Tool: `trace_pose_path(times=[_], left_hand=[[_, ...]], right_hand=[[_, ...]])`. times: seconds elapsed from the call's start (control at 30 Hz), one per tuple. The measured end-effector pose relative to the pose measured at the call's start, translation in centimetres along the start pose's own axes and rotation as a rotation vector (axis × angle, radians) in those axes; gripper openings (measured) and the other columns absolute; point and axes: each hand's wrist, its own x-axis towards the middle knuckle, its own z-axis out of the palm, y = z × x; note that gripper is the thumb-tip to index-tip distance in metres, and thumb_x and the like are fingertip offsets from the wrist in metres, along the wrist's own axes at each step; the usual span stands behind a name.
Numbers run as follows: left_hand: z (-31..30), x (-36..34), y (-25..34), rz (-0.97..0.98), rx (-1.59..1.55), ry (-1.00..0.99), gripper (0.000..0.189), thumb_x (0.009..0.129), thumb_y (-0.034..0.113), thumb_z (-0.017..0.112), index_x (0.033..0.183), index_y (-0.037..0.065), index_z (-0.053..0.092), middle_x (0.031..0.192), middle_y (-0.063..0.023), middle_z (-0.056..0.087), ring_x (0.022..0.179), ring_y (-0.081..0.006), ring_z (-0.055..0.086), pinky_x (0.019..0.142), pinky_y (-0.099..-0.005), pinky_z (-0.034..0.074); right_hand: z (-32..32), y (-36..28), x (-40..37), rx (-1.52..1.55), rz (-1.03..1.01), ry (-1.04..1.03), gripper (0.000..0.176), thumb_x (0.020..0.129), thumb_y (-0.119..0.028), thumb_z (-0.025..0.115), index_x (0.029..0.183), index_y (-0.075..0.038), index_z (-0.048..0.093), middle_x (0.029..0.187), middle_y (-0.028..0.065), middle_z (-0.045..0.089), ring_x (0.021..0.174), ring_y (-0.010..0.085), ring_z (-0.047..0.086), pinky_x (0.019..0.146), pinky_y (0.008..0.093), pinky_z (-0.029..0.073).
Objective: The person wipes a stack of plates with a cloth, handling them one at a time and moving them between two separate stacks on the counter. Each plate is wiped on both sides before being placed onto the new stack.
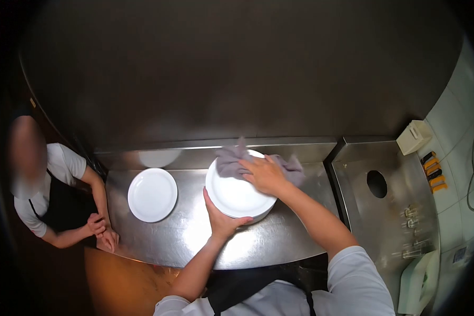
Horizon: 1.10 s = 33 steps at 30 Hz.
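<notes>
1. Left hand (224, 220): grasping the near-left side of the stack (229, 195) of white plates, thumb along the front rim, fingers at the left side. Judged purpose: to steady the stack against pressure from the other side.
2. Right hand (267, 176): holding the cloth (229, 163) down on the far part of the top plate. Cloth bunches left of the fingers and hangs past the stack's right side.
3. Stack: towards the middle of the tabletop (189, 245), before the person, probably so both arms reach it evenly. Its underside is hidden; the number of plates cannot be told.
4. Single plate (152, 195): flat, left of the stack and apart from it.
5. Edges: back ledge (195, 156) close behind the cloth; divider (336, 195) well right.
6. Room: narrow gap between plate and stack; wider towards the divider, though the right forearm crosses there. Co-worker (68, 197) stands at the left end, hands together.
</notes>
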Motion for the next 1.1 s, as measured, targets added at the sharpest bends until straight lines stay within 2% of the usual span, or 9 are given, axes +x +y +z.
trace_pose_path(times=[0.17, 0.3, 0.37, 0.47, 0.6, 0.7, 0.9, 1.0, 1.1], left_hand=[[0.4, 0.1, -0.9, 0.015, -0.089, 0.046, 0.153, 0.048, 0.032, 0.102, 0.155, -0.004, -0.001, 0.151, -0.0265, 0.032, 0.136, -0.0362, 0.044, 0.117, -0.0449, 0.034], [-1.6, 0.4, -4.2, 0.196, 0.391, -0.179, 0.128, 0.055, 0.032, 0.096, 0.153, -0.002, 0.021, 0.149, -0.0234, 0.034, 0.134, -0.0387, 0.045, 0.117, -0.0444, 0.032], [-0.5, 0.2, -1.6, 0.016, 0.095, 0.019, 0.143, 0.054, 0.033, 0.097, 0.156, -0.005, 0.004, 0.15, -0.0243, 0.03, 0.14, -0.0375, 0.036, 0.118, -0.0436, 0.03], [-0.8, 0.1, -1.2, 0.021, 0.072, 0.0, 0.166, 0.041, 0.052, 0.101, 0.154, -0.008, -0.004, 0.151, -0.0259, 0.027, 0.142, -0.0382, 0.033, 0.119, -0.0458, 0.028], [-1.2, 0.1, -0.7, 0.038, 0.084, 0.007, 0.168, 0.036, 0.055, 0.099, 0.154, -0.01, -0.003, 0.151, -0.0268, 0.027, 0.142, -0.0391, 0.034, 0.119, -0.0459, 0.029], [-1.7, 0.2, -0.1, 0.017, 0.229, -0.015, 0.169, 0.037, 0.047, 0.102, 0.155, -0.005, -0.008, 0.154, -0.0259, 0.027, 0.143, -0.0361, 0.035, 0.12, -0.0446, 0.029], [-0.7, 0.1, -1.0, -0.006, 0.108, -0.006, 0.163, 0.041, 0.053, 0.1, 0.154, -0.008, 0.0, 0.151, -0.0293, 0.029, 0.142, -0.0392, 0.035, 0.118, -0.0449, 0.031], [-1.7, 0.2, -4.2, 0.076, 0.28, -0.289, 0.16, 0.043, 0.051, 0.101, 0.153, -0.007, 0.001, 0.149, -0.029, 0.032, 0.141, -0.037, 0.038, 0.116, -0.0442, 0.034], [-0.6, 0.4, -1.4, 0.014, -0.041, -0.171, 0.161, 0.044, 0.052, 0.1, 0.153, -0.008, -0.001, 0.149, -0.0283, 0.032, 0.14, -0.0361, 0.04, 0.115, -0.0444, 0.036]], right_hand=[[1.1, -6.8, -6.5, 0.125, 0.147, 0.122, 0.044, 0.088, -0.026, 0.07, 0.128, -0.008, 0.063, 0.092, 0.0214, 0.069, 0.082, 0.041, 0.066, 0.075, 0.0505, 0.052], [0.7, -10.5, -6.1, 0.563, 0.242, 0.206, 0.034, 0.097, -0.022, 0.062, 0.125, -0.003, 0.06, 0.091, 0.0158, 0.07, 0.084, 0.0326, 0.068, 0.078, 0.0451, 0.052], [-3.6, -11.4, -2.8, 0.924, 0.531, 0.221, 0.033, 0.101, -0.023, 0.056, 0.125, 0.0, 0.059, 0.097, 0.0134, 0.07, 0.093, 0.0244, 0.067, 0.085, 0.0398, 0.052], [-6.5, -10.5, 2.7, 0.963, 0.102, 0.817, 0.047, 0.103, -0.023, 0.053, 0.142, 0.0, 0.042, 0.121, 0.0165, 0.064, 0.11, 0.0249, 0.061, 0.099, 0.036, 0.045], [-9.6, -8.2, 3.6, 0.459, 0.367, 0.323, 0.057, 0.099, -0.033, 0.057, 0.149, -0.008, 0.044, 0.146, 0.032, 0.046, 0.139, 0.0435, 0.043, 0.114, 0.0447, 0.035], [-4.2, -5.7, 3.1, -0.011, 0.551, -0.202, 0.067, 0.098, -0.049, 0.054, 0.152, -0.012, 0.043, 0.155, 0.0326, 0.033, 0.148, 0.0417, 0.029, 0.121, 0.0489, 0.022], [4.0, -8.4, 1.4, 0.132, 0.034, -0.155, 0.063, 0.095, -0.046, 0.058, 0.149, -0.014, 0.049, 0.157, 0.0288, 0.034, 0.147, 0.0424, 0.031, 0.122, 0.0483, 0.022], [1.6, -8.0, -2.7, 0.28, -0.067, -0.293, 0.055, 0.094, -0.036, 0.062, 0.146, -0.018, 0.053, 0.154, 0.0268, 0.039, 0.144, 0.0417, 0.037, 0.121, 0.0477, 0.026], [-1.5, -5.0, -5.7, 0.282, -0.044, -0.422, 0.053, 0.096, -0.031, 0.06, 0.147, -0.019, 0.052, 0.156, 0.0254, 0.037, 0.146, 0.0408, 0.035, 0.121, 0.0499, 0.025]])
